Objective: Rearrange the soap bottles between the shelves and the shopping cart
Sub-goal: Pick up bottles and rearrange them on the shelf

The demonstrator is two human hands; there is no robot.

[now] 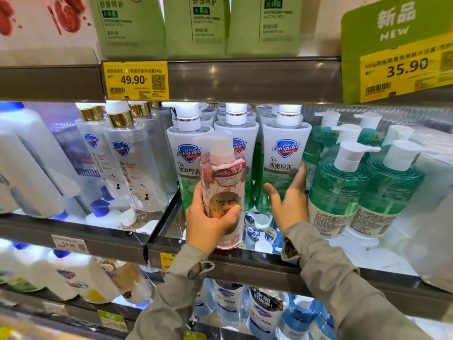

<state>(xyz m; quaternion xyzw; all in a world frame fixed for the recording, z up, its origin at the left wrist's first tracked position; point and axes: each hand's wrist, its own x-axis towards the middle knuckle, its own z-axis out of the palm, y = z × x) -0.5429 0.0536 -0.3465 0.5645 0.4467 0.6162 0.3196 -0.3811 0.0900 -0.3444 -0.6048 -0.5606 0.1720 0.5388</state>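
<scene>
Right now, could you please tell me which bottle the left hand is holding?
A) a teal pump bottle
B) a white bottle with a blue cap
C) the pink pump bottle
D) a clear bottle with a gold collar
C: the left hand is wrapped round the pink pump bottle, while the right hand only touches a white-and-green Safeguard bottle.

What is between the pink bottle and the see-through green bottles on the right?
In the head view, a white Safeguard bottle stands between the pink bottle and the green bottles, with the right hand touching it.
</scene>
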